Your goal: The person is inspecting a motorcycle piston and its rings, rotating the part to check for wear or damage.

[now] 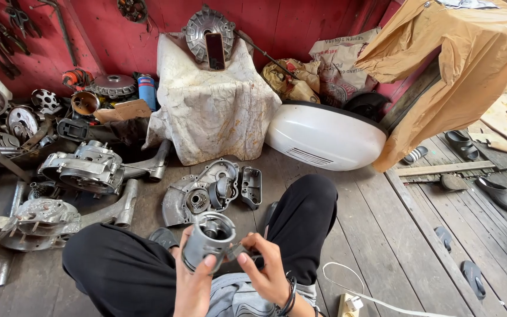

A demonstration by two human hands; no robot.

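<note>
Head view: left hand [193, 289] grips metal cylinder [208, 239]; right hand [267, 270] alongside.

Single head-mounted view, looking steeply down and forward from a seated person's eye level, wide-angle with visible edge distortion. Nearest, at bottom centre, sit the left hand [193, 287] and right hand [268, 271] around a grey metal cylinder part [208, 240], above the black-trousered knees. Farther out, the frame reaches across the weathered grey plank floor [382, 235] to the red wooden wall [300, 20]; no second view to overlap.
</note>
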